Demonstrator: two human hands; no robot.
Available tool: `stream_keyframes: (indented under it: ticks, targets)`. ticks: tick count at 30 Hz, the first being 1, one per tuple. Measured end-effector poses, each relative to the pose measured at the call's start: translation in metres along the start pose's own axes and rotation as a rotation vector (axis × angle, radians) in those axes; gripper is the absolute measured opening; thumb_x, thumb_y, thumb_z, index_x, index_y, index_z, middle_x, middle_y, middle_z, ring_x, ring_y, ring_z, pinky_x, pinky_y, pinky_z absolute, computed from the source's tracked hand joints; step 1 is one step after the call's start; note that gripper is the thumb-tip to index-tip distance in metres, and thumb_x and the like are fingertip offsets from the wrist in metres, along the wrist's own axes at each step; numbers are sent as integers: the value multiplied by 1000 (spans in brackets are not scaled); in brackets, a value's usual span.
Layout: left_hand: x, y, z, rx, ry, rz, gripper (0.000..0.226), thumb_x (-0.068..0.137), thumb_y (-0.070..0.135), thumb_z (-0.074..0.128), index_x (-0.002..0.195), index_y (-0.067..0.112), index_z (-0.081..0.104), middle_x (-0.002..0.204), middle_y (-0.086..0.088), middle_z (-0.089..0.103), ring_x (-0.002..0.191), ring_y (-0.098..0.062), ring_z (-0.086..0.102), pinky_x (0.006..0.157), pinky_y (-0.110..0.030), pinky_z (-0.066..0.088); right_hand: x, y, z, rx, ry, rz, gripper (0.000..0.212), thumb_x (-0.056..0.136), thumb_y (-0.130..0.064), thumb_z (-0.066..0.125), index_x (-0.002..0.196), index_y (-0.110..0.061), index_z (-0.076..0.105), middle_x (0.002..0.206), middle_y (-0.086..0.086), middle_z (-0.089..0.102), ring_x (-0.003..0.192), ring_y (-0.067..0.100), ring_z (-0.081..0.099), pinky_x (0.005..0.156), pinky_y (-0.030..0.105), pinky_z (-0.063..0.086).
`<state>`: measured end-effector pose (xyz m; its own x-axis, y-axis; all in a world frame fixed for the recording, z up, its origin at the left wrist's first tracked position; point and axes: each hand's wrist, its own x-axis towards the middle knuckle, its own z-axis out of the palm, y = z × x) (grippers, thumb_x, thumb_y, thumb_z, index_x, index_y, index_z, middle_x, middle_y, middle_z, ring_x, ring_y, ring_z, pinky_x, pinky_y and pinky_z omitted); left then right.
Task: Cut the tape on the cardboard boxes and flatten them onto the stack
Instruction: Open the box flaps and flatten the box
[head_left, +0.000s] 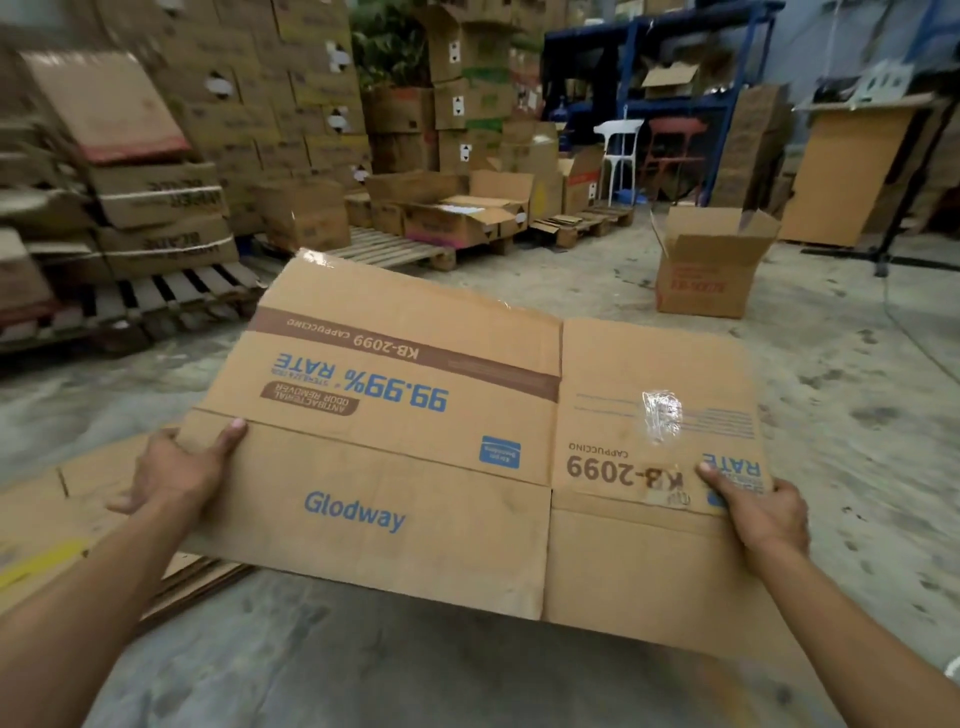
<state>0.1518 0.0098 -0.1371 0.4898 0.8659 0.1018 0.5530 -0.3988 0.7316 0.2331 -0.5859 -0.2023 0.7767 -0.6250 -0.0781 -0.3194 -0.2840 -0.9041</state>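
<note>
A person is holding a large flattened brown cardboard box (415, 441) with blue "Glodway" and "99.99% RATE" print, keeping it nearly flat in the air above the grey concrete floor (857, 415). The left hand (179, 470) is gripping the left edge of this flattened box, with the thumb lying on top and the other fingers hidden below the cardboard. The right hand (761, 512) is gripping the right edge of the flattened box in the same way, thumb on top near the "KB-2099" print. A crumpled piece of clear tape (661, 415) is sticking on the right panel of the flattened box. A low stack of flat brown cardboard sheets (47, 525) is lying on the floor just left of the flattened box and partly under it. An open-topped brown cardboard box (709, 265) is standing on the floor beyond the flattened box, to the right. Wooden pallets with stacked brown cartons (171, 208) are standing beyond the flattened box, to the left.
</note>
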Motion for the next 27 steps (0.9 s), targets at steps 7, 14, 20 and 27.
stream_keyframes:
  ticks: [7,14,20,27]
  targets:
    - [63,-44,-104,-68,170,-76,92,60,87,57,117,15,56,125,-20,62,122,-43,52,113,-64,13,-37,-97,101,51,-153,-112,100,39,-79,78,114,-16,61,121,17,61,106,38,61,91,45,50]
    - [119,-122,-203,-85,300,-207,92,64,83,58,123,12,55,130,-23,58,123,-46,50,111,-66,18,-115,-179,219,-30,-435,-386,93,60,-46,89,138,-28,41,139,16,38,123,39,47,109,50,35]
    - [169,-213,-265,-43,384,-297,96,54,91,53,118,18,57,127,-21,60,121,-44,51,108,-65,13,-192,-220,319,-91,-591,-547,63,65,-44,87,118,-32,54,131,19,41,119,43,48,108,49,35]
    - [206,-308,-301,-19,389,-279,86,70,58,78,140,21,44,143,-23,44,139,-37,31,114,-59,15,-282,-225,438,-114,-650,-639,40,67,-42,85,95,-26,61,125,20,49,117,40,48,103,49,34]
